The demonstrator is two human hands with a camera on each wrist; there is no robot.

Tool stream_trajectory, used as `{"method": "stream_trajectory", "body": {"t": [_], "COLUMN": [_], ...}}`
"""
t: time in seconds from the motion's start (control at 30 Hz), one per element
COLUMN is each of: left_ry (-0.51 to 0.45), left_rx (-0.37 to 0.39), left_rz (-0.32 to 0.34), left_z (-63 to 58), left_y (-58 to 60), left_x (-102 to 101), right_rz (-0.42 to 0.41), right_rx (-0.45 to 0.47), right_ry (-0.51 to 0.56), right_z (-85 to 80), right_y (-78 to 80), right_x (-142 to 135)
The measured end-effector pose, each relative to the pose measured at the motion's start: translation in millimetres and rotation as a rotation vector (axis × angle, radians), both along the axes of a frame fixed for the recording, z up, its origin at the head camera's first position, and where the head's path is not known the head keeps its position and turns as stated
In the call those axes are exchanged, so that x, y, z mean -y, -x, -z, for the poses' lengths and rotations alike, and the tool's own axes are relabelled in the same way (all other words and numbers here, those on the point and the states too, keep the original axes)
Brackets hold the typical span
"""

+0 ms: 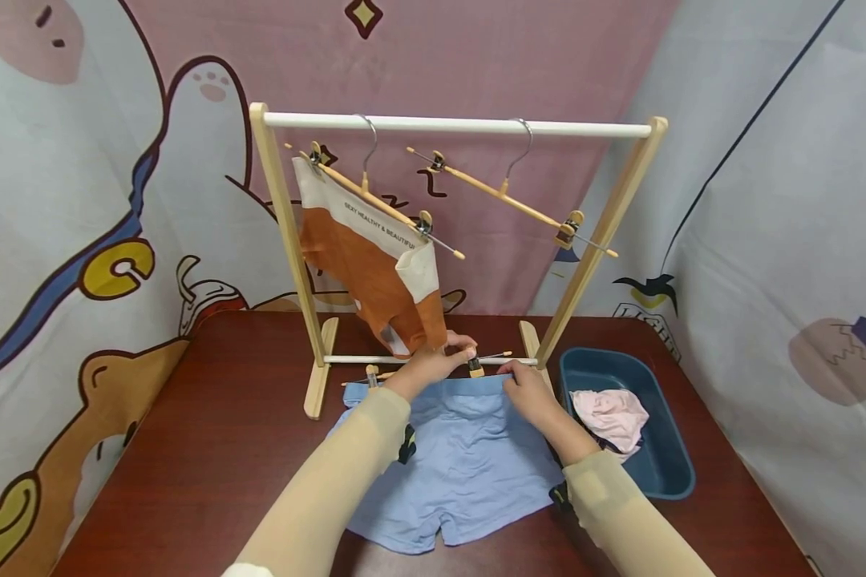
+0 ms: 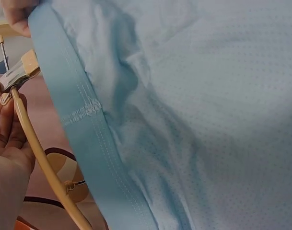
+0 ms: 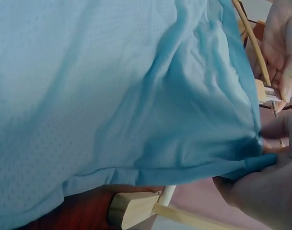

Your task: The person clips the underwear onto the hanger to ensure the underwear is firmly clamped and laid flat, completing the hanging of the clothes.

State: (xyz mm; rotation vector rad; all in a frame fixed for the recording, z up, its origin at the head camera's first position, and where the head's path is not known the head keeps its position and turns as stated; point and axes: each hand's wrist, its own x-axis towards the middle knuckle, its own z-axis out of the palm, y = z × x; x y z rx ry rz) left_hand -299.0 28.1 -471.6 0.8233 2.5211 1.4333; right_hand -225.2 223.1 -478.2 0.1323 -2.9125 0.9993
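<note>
Light blue shorts hang spread out toward me, waistband uppermost. At the waistband's right end my right hand pinches the fabric; in the right wrist view the right hand has the corner between thumb and fingers. My left hand pinches a hanger clip, seen in the left wrist view as a metal-and-wood clip right at the waistband edge. The hanger bar runs along behind the waistband. Its other clip overlaps the waistband's left end.
A wooden rack with a white rail stands behind. On it hang orange-and-white underwear clipped to a hanger, and a bare clip hanger. To the right, a blue basin holds pink cloth. The table is dark red.
</note>
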Motion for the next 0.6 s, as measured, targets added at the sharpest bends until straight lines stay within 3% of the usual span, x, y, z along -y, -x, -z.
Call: {"method": "stream_trajectory", "body": {"t": [0.2,0.6], "left_ry": [0.018,-0.004], "left_rx": [0.049,0.071], "left_rz": [0.021,-0.004], "left_z": [0.2,0.4], "left_y": [0.5,-1.7], "left_x": [0.1,0.5], "right_rz": [-0.023,0.046], "right_rx": [-0.004,0.008], "right_ry": [-0.079,-0.035], "right_z": [3.1,1.2], "right_y": [0.9,1.5], "right_x": [2.8,3.6]}}
